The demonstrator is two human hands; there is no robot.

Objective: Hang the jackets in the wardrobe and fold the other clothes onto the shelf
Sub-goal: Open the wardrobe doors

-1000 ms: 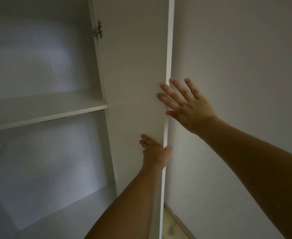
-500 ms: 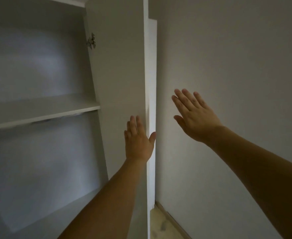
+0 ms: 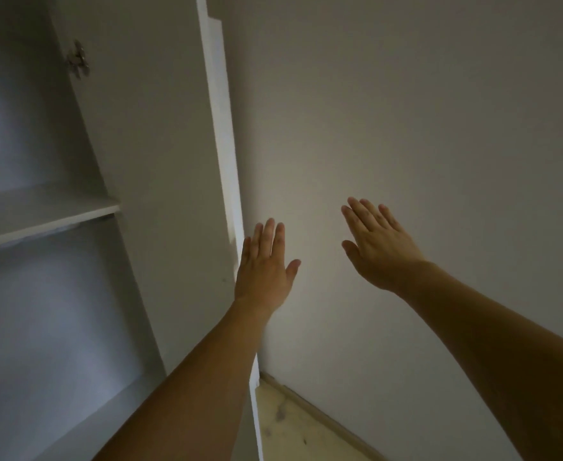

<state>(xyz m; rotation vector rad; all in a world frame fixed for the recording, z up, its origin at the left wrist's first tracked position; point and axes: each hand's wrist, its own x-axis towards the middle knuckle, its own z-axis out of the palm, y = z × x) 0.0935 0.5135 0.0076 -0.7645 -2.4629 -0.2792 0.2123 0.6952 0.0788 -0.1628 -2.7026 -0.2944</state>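
1. A plain pale wall (image 3: pixel 406 111) fills the right side of the view, unmarked and evenly lit, brightest around its middle.
2. A low skirting board (image 3: pixel 333 424) runs along the foot of that wall, slanting down to the right.
3. A strip of light, mottled floor (image 3: pixel 283 427) shows at the bottom, in the wedge below the skirting board, with a few dark specks on it.

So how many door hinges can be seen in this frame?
1: a metal hinge at upper left, on the inner face of the open wardrobe door. Others may lie outside the view.
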